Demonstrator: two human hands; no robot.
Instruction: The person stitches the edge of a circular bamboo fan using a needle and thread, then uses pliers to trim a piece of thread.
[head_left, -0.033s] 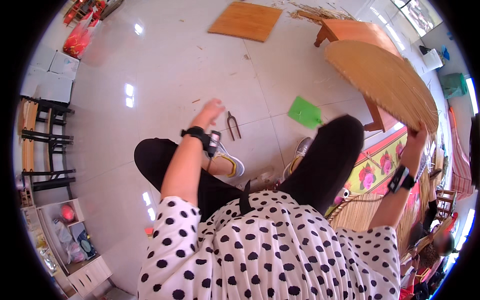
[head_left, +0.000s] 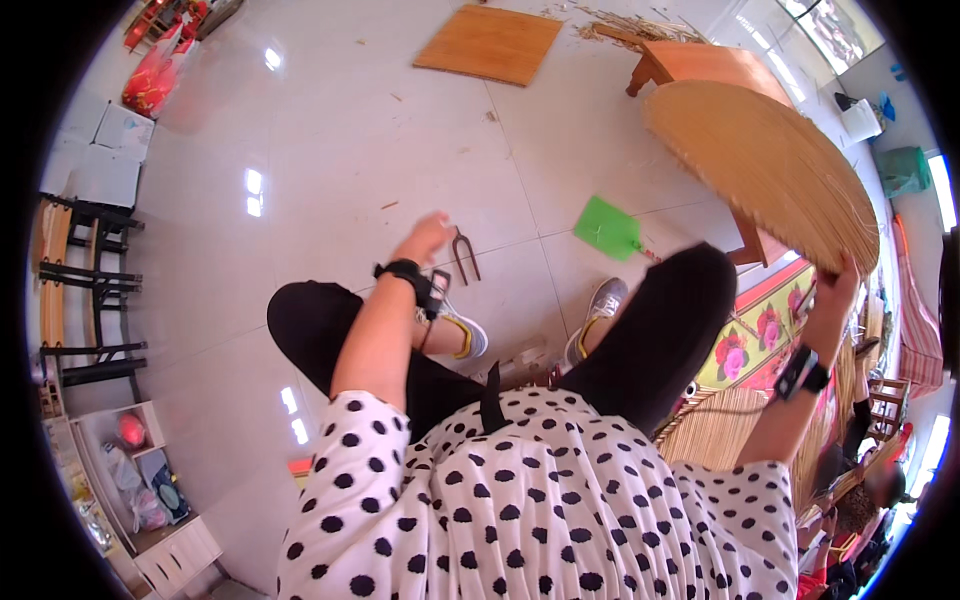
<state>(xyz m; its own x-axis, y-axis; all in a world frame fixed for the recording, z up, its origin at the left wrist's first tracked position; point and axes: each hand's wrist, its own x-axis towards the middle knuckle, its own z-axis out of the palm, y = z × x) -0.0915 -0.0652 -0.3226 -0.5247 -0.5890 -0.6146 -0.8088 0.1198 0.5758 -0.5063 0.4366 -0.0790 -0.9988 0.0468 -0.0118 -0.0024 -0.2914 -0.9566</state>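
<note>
My right hand (head_left: 838,275) grips the lower rim of a large round disc of tan stalks (head_left: 765,165). The disc is tilted and held up beside a low wooden table, partly covering it. Its outline looks slightly jagged. My left hand (head_left: 428,238) hangs over the floor above my left shoe, and motion blurs its fingers. I see nothing held in it. Just right of that hand, a dark two-legged metal tool, like pincers (head_left: 466,257), lies on the tiles. A green fly swatter (head_left: 608,228) lies farther right, its handle passing behind my right knee.
The low wooden table (head_left: 705,68) stands at the far right, with loose stalks (head_left: 645,28) behind it. A square wooden board (head_left: 488,45) lies on the floor. A rose-patterned box (head_left: 745,345) and bundled stalks (head_left: 710,425) are by my right leg. Folded black-legged furniture (head_left: 90,290) stands left.
My left hand has moved slightly down and right, nearer the metal tool, and its fingers look less spread. The disc has shifted very little in my right hand.
</note>
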